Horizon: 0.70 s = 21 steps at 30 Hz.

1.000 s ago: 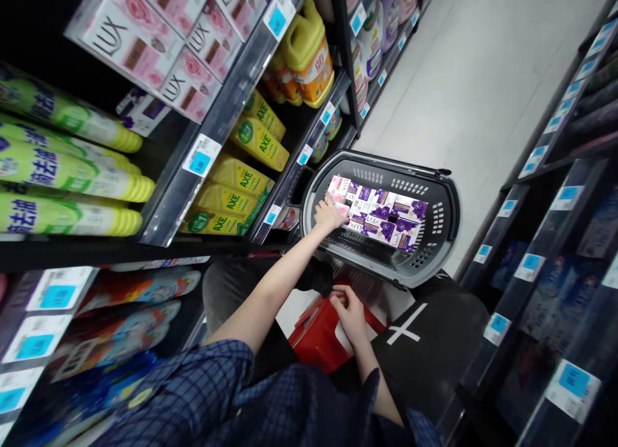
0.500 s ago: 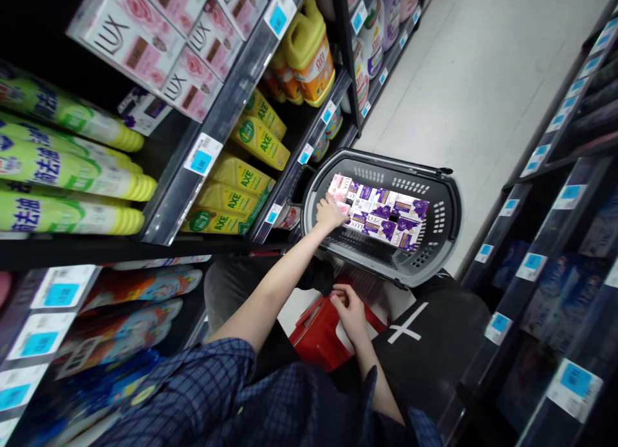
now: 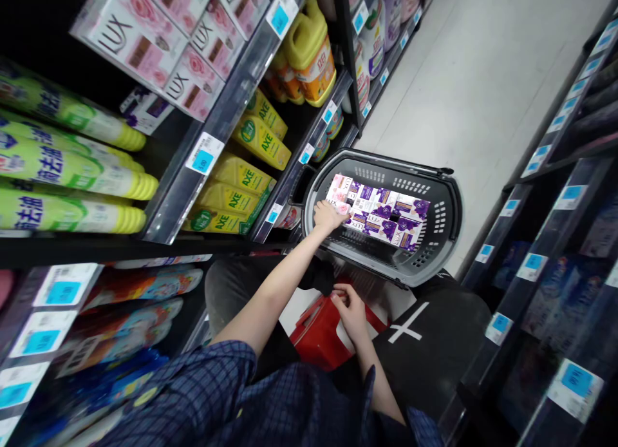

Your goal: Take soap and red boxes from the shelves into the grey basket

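Observation:
My left hand (image 3: 328,215) reaches into a grey shopping basket (image 3: 447,205) on the floor and closes on a pink soap box (image 3: 338,190) at the basket's left end. Several purple soap boxes (image 3: 391,218) lie flat beside it in the basket. My right hand (image 3: 350,308) rests low near my knee with its fingers curled on the edge of a red stool (image 3: 318,337). Pink LUX boxes (image 3: 145,38) sit on the upper shelf at left.
The shelving at left holds yellow AXE bottles (image 3: 241,176), yellow jugs (image 3: 309,51) and green-and-yellow tubes (image 3: 62,170). A dark shelf unit with blue price tags (image 3: 533,263) lines the right side. A pale floor aisle (image 3: 473,80) runs ahead beyond the basket.
My left hand has shifted slightly on the pink box in the basket. My right hand has stayed on the red stool.

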{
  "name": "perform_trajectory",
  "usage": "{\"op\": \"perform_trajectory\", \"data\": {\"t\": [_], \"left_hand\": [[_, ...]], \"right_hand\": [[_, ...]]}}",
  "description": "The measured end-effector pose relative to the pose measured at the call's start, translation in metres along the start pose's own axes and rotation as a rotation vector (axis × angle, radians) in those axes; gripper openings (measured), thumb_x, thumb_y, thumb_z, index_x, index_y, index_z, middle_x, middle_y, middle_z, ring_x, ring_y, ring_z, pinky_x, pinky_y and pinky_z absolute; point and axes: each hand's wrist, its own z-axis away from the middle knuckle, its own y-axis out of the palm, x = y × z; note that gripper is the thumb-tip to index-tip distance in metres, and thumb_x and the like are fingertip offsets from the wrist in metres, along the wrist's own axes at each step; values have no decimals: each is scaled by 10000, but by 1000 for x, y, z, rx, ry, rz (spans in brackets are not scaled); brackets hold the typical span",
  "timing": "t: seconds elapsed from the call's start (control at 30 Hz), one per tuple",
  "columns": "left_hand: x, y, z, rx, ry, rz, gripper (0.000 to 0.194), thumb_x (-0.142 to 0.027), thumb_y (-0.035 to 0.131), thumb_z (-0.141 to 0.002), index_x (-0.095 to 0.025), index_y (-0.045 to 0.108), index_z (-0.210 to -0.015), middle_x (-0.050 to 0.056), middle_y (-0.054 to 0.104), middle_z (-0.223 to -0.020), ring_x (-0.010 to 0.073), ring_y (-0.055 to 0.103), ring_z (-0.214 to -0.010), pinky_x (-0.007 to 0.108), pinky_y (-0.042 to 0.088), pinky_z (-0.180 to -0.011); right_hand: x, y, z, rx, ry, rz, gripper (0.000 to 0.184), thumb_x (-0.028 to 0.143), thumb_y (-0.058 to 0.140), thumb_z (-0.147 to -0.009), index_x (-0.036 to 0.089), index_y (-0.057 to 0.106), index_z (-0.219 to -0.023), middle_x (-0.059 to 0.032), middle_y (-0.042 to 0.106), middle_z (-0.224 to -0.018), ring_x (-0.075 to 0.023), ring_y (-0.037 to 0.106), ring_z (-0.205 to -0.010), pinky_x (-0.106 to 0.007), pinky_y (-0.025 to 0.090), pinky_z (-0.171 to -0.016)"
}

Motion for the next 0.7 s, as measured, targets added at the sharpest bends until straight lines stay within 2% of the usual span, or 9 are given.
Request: {"op": "perform_trajectory", "data": {"t": [0.1,0.2,0.3,0.37,0.47,0.57,0.63,0.7], "left_hand": [[-2,1,-1,9,-3,-1,972,-717,639,-670,25,415,-1256,274,471,-1251,342,452,-1201,359,386,-965],[-4,-4,5,-1,-17,18,1055,-716,669,-638,33,368,-1317,298,437,-1302,370,423,-1231,389,378,-985],[7,-29,16,-131,42,87,1079,-717,651,-654,1,307,-1382,291,427,-1315,393,407,-1237,440,376,-988],[25,-61,24,-305,185,159,900,-651,596,-755,-61,333,-1383,237,459,-1280,360,428,-1213,454,370,-999],[71,-131,31,-657,348,273,516,-434,515,-883,-144,424,-1299,159,484,-1225,283,457,-1172,438,354,-1031],[128,-210,24,-958,246,367,360,-253,518,-868,-164,461,-1213,143,481,-1198,263,459,-1169,436,352,-1045],[163,-258,9,-1038,120,393,402,-169,545,-820,-142,454,-1210,161,463,-1224,268,448,-1197,432,341,-1064],[188,-297,-14,-1025,9,372,476,-88,539,-778,-102,438,-1243,192,437,-1276,275,420,-1248,417,315,-1094]], "right_hand": [[0,-1,0,15,3,13,321,404,585,-745,163,623,-954,-66,675,-839,-160,586,-702,-298,490,-693],[0,-3,0,33,6,15,351,425,579,-749,154,623,-968,-79,675,-857,-176,599,-731,-312,493,-710],[-2,-5,-2,34,6,23,397,464,584,-747,147,627,-983,-94,681,-879,-200,619,-770,-325,500,-720],[-7,-7,-5,51,10,32,425,493,591,-744,149,629,-989,-107,687,-924,-218,632,-820,-332,504,-735],[-17,-11,-13,89,22,53,464,530,603,-734,159,632,-1012,-111,690,-990,-240,640,-904,-346,503,-791],[-27,-15,-21,98,59,34,525,576,633,-691,169,637,-1022,-103,690,-1021,-253,642,-942,-359,502,-834],[-31,-17,-26,85,96,11,571,605,663,-638,169,644,-1007,-100,689,-1029,-261,647,-934,-360,511,-825],[-32,-19,-28,70,141,-11,616,621,696,-580,165,648,-991,-97,694,-1007,-260,656,-888,-352,525,-778]]}}
